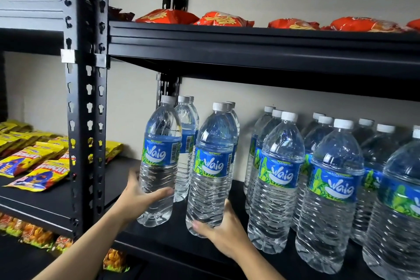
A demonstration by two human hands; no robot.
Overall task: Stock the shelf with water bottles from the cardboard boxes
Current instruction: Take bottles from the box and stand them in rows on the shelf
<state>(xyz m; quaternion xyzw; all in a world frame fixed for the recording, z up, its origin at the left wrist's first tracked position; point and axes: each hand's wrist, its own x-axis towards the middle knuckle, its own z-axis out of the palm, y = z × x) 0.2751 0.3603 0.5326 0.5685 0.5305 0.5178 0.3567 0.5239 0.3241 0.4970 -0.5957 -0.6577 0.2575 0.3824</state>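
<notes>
Clear plastic is what I have in both hands: my left hand (138, 198) is wrapped around the lower body of one water bottle (160, 161), and my right hand (218, 232) cups the base of a second bottle (211, 170) just beside it. Both sit at the front left of the black shelf (163, 232), ahead of bottles already standing behind them, with further rows (329, 188) filling the shelf off to the right. The left bottle looks tilted and I cannot tell whether its base is fully down. That is my main worry: if I let go while it leans, I judge it could tip into its neighbour or roll off the front edge, which is close. Pushing either one back too hard could knock the bottles behind like skittles. The walls look thin and ribbed, so a tight squeeze might buckle them and loosen my hold. Each bottle is full, with a white cap and a blue and green label facing out. Red snack bags (168, 17) lie on the shelf above, yellow packets (34, 161) on the neighbouring unit.
</notes>
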